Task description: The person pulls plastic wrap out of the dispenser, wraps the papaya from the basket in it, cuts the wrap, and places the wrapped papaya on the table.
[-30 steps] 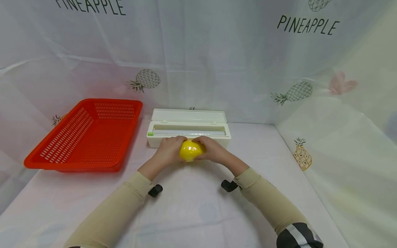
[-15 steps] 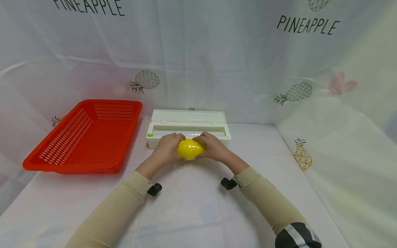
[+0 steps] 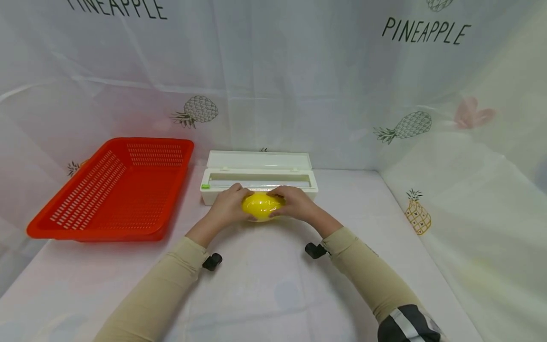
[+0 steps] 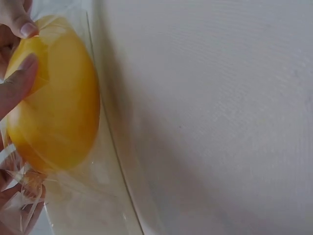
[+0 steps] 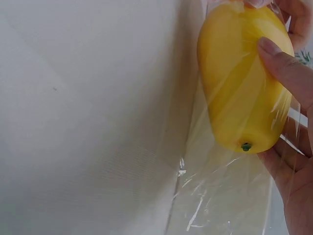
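A glossy yellow mango (image 3: 262,205) with a small green stem end, seen in the right wrist view, is held between both hands in front of the cling film dispenser (image 3: 222,195). Clear cling film (image 5: 210,196) lies over the mango and drapes down past it. My left hand (image 3: 231,205) grips its left end, the thumb (image 4: 22,78) pressed on the near side. My right hand (image 3: 297,204) grips the right end, with its thumb (image 5: 283,66) laid across the film-covered skin and fingers behind. The far fingers are partly hidden by the fruit.
A red plastic basket (image 3: 102,223) with slotted sides stands to the left. The dispenser's white lid (image 3: 258,160) is raised, showing the film roll (image 3: 260,183) inside. A green cutter tab (image 3: 206,186) sits at its left edge. Pineapple-print cloth hangs behind.
Both hands still hold the mango in front of the dispenser. More of the fruit's width shows between them now, and the left hand has shifted slightly left.
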`<control>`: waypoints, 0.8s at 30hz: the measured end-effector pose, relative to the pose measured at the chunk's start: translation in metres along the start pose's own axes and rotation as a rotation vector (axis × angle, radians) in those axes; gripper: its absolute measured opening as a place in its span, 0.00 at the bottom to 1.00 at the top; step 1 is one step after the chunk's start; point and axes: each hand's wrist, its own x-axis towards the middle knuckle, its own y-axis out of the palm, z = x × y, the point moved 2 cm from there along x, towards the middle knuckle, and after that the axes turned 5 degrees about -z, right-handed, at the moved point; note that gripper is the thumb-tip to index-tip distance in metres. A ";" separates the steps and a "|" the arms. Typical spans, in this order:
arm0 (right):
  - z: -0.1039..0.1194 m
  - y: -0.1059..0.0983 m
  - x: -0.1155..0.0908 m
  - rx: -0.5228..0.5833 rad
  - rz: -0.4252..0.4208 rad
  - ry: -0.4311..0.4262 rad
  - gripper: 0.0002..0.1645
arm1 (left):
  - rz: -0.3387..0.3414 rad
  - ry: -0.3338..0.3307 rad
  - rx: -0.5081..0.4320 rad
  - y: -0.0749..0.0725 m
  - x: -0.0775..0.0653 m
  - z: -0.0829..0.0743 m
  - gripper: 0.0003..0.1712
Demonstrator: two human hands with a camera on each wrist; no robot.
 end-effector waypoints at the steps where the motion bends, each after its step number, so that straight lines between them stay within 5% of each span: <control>1: -0.001 0.001 0.000 -0.012 0.001 0.000 0.37 | 0.007 -0.004 -0.003 0.001 0.000 0.001 0.42; 9: -0.008 0.007 0.000 -0.028 0.019 0.010 0.38 | 0.029 -0.022 -0.074 0.006 0.001 0.010 0.41; 24: -0.016 0.008 -0.011 0.210 0.026 0.104 0.37 | 0.059 -0.028 -0.117 0.003 -0.002 0.007 0.36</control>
